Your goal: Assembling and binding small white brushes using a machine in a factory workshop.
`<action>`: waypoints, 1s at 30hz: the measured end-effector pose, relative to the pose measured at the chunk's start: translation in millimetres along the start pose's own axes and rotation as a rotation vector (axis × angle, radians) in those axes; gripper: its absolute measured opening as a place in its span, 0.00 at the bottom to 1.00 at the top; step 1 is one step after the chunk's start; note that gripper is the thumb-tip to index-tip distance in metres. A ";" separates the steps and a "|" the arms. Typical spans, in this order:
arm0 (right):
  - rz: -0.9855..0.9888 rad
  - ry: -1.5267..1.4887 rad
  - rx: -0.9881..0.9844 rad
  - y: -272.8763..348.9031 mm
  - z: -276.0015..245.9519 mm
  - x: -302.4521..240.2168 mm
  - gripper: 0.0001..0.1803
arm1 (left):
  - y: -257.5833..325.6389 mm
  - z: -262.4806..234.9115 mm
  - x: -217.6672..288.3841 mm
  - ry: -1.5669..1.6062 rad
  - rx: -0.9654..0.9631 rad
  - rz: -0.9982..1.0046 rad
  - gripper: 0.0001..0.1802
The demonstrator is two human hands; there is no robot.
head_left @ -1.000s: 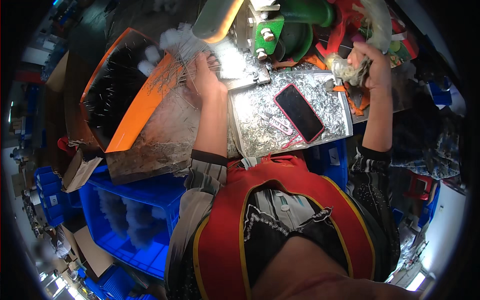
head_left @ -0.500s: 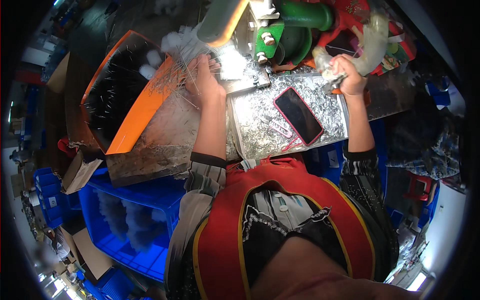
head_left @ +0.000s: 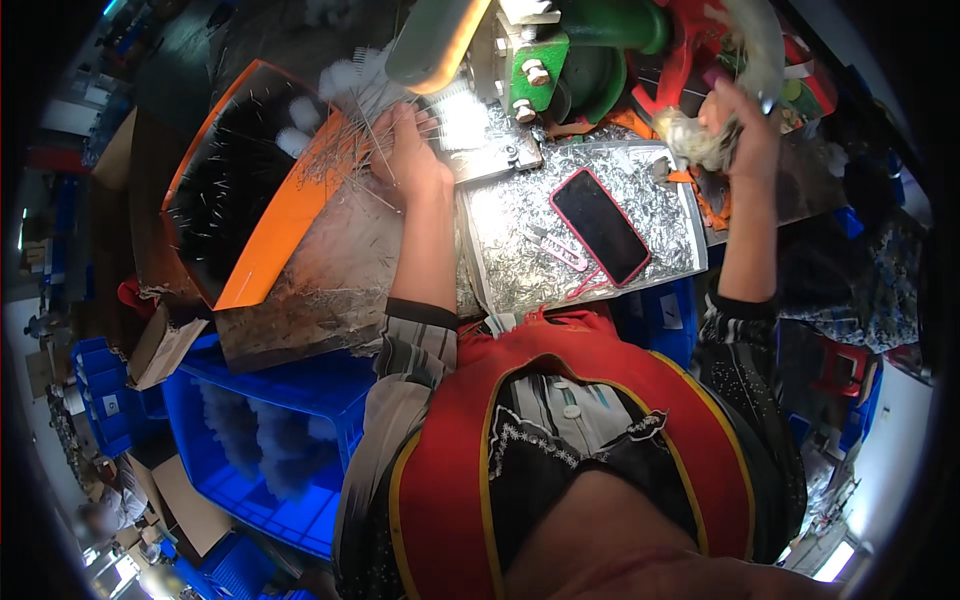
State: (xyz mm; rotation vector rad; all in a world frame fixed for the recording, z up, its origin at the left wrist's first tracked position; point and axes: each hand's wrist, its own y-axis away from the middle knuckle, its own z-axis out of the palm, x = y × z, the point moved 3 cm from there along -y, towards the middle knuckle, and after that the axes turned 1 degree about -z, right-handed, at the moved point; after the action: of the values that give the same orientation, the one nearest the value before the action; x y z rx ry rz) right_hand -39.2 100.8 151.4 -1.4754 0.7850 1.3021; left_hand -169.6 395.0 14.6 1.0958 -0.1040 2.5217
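My left hand [head_left: 408,160] is closed at the brightly lit metal block [head_left: 495,150], its fingers among a bundle of thin metal wires [head_left: 335,160]. Pale, fuzzy bristle tufts [head_left: 345,80] lie just beyond it. Over on the right, my right hand [head_left: 752,135] is at the end of a curved lever handle [head_left: 695,143] wrapped in pale, worn material. Its fingers curl loosely over the wrapping, slightly blurred. Between the hands stands a green machine part [head_left: 540,75] with bolts. An orange bin [head_left: 270,240] beside my left hand holds many thin dark-stemmed pieces with white tufts.
A shallow tray [head_left: 500,285] covered in metal clippings carries a phone [head_left: 600,228] in a red case and a small pink-and-white tool [head_left: 558,250]. A blue crate [head_left: 300,395] with grey fuzzy pieces stands below the table at left. A lamp [head_left: 438,45] hangs above the block.
My right hand and the wrapped lever handle have shifted to the right, and the grip looks looser than before. My left hand stays almost where it was.
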 end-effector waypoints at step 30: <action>0.006 -0.188 -0.132 -0.8 -5.8 35.6 0.13 | -5.9 5.2 -1.1 -0.157 -0.040 -0.061 0.08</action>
State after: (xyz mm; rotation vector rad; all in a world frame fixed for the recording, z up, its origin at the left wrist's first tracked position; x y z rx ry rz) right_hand -28.7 100.3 116.9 -1.4290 0.5908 1.4968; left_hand -163.1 399.0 16.9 1.2608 -0.1599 2.3672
